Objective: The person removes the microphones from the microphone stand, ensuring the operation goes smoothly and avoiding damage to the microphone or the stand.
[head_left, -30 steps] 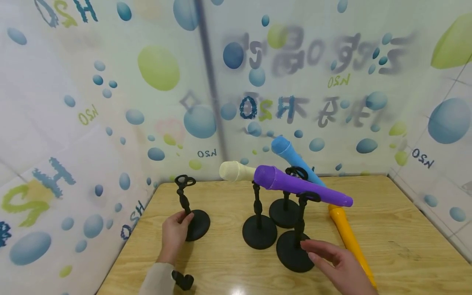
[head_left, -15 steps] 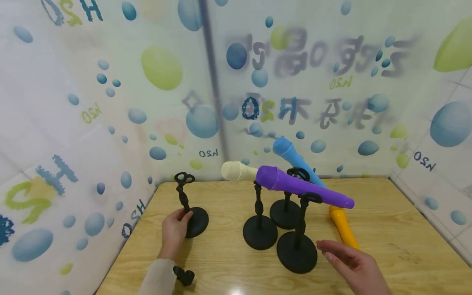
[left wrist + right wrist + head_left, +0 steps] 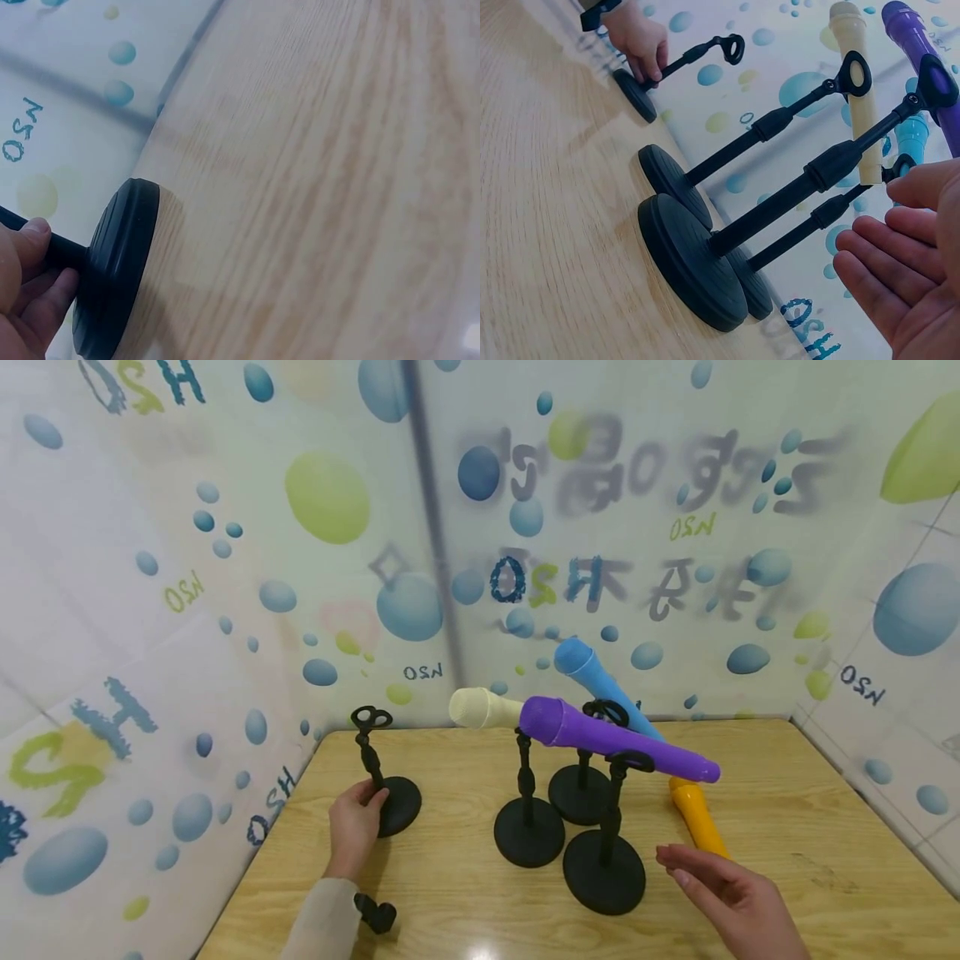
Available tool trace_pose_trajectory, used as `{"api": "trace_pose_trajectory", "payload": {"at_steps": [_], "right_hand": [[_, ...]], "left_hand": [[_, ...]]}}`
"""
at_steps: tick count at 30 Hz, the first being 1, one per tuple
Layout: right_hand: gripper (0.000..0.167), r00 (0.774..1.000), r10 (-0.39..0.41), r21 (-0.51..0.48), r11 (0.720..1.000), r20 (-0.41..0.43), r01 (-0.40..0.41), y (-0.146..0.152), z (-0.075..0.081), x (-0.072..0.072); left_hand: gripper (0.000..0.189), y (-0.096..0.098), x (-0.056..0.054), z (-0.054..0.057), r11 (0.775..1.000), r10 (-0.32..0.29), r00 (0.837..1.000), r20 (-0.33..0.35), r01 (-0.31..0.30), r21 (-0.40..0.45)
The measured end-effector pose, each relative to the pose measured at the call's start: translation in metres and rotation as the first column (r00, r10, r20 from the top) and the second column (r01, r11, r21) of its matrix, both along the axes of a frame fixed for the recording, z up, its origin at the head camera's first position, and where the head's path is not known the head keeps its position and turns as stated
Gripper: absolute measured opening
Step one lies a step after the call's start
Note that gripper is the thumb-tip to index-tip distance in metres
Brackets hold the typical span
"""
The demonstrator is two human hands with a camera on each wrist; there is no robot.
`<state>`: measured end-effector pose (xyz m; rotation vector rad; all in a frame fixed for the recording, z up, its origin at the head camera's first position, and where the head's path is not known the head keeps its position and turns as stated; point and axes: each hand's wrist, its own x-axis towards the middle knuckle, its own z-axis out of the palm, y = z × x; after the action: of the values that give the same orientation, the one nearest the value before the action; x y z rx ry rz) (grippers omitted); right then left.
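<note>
My left hand pinches the lower pole of a black microphone stand at the left of the table; its holder ring has no microphone in it. In the left wrist view, thumb and fingers grip the pole just above the round base. My right hand is held with fingers extended, right of the stand that bears a purple microphone, apart from it. Behind stand two more: one stand with a cream microphone, another with a blue microphone.
An orange-yellow microphone lies on the wooden table, partly hidden behind my right hand. A patterned sheet surrounds the table's back and sides. A small black device is at my left wrist.
My right hand has drawn away from the purple microphone's stand, to the right. The left stand has shifted slightly back and left with my left hand still gripping it.
</note>
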<state>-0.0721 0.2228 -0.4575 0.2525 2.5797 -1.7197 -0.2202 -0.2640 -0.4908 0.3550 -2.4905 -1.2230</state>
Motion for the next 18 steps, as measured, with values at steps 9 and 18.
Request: {"api": "trace_pose_trajectory", "payload": {"at_steps": [9, 18], "right_hand": [[0.04, 1.0, 0.003, -0.009, 1.0, -0.007, -0.003, 0.0002, -0.0018, 0.0014], [0.039, 1.0, -0.011, -0.045, 0.999, 0.01, 0.011, -0.0006, -0.0037, 0.0025]], "left_hand": [[0.033, -0.0023, -0.003, -0.0017, 1.0, 0.01, 1.0, -0.007, -0.01, -0.01], [0.031, -0.0033, -0.0057, -0.0025, 0.999, 0.036, 0.999, -0.025, -0.037, -0.009]]}}
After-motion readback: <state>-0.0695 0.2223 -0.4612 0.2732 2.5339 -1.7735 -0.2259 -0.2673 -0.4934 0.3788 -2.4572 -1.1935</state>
